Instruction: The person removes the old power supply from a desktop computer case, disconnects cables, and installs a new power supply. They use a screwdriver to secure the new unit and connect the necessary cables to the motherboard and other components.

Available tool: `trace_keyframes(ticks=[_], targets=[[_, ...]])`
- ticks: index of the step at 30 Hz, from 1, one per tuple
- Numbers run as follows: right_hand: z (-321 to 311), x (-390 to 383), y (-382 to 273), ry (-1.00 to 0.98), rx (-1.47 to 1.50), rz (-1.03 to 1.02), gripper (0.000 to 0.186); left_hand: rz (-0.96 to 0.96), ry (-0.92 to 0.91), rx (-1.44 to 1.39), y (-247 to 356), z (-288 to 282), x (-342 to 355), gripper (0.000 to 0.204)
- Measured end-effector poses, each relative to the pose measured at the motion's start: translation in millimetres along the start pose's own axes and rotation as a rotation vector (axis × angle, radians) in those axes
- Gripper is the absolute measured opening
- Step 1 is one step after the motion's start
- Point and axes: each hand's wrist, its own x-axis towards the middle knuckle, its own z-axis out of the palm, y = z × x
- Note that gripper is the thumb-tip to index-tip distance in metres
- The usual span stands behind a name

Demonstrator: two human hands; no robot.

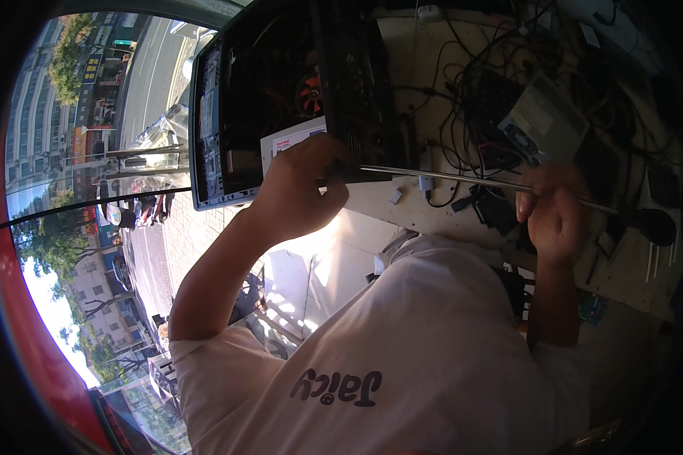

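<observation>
An open black computer case (259,72) stands on the bench, with a red fan (310,95) inside. My left hand (302,182) is closed at its lower front, beside a silver part (284,138) with a white label; what the fingers hold is hidden. A long thin metal rod (448,177), perhaps a screwdriver shaft, runs from beside that hand to the right. My right hand (552,216) has its fingers curled round the rod near its right part.
A silver power supply (552,120), tangled black cables (455,95) and a white plug strip (425,174) lie on the bench (402,45). A black round object (656,226) sits at far right. A glass pane onto a street (68,288) is at left.
</observation>
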Motion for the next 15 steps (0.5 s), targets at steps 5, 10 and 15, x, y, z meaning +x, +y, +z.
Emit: trace_keyframes(ticks=[5,10,15], targets=[[-6.0,-0.9,-5.7,-0.129,-0.061,-0.06,0.024,0.242,0.121,0.196,11.4,21.1,5.6,0.019],[-10.2,2.7,-4.8,-0.246,-0.094,-0.101,0.022,0.295,0.138,0.38,10.0,26.8,10.3,0.012],[-10.5,13.2,-17.7,-0.093,-0.1,0.213,0.036,0.329,0.101,0.47,-0.5,28.3,5.7,0.008]])
